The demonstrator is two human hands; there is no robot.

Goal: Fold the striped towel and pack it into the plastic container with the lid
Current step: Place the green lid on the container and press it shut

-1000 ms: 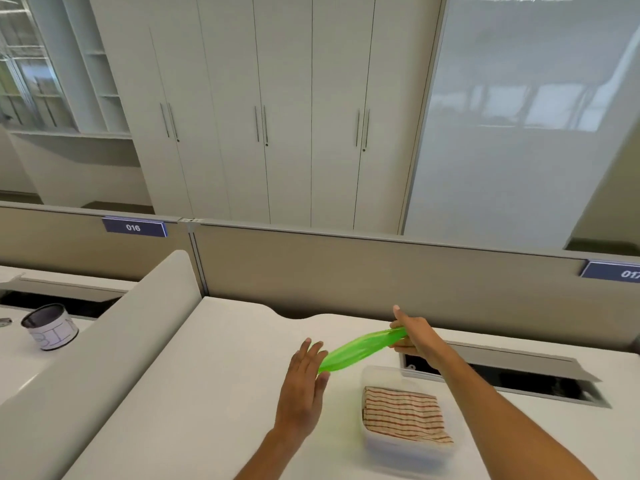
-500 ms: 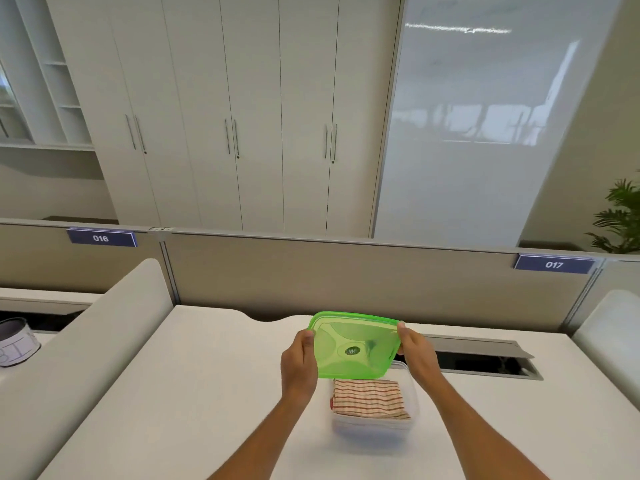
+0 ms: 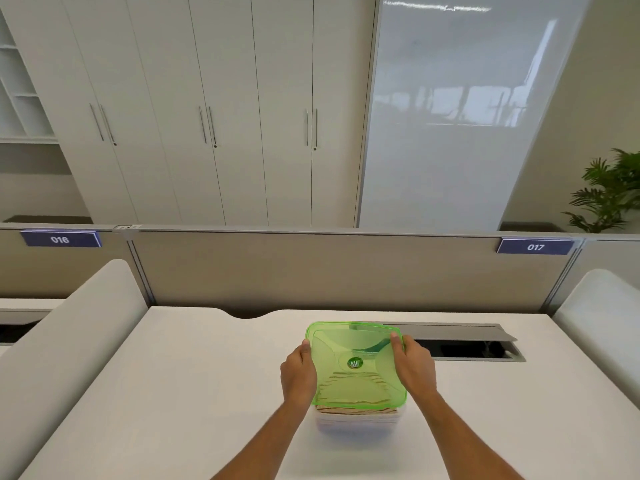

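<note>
Green translucent lid [image 3: 356,363] held level directly above the clear plastic container [image 3: 356,419], which stands on the white desk [image 3: 173,393] near its front edge, right of centre. The left hand [image 3: 298,374] grips the lid's left edge and the right hand [image 3: 414,367] grips its right edge, both closed on it, 1 per side and equally near. The folded striped towel [image 3: 349,393] lies inside the container, seen through the lid. The lid appears slightly forward of the container's rim; seating it likely needs a straight descent with its corners matched to the container's corners.
</note>
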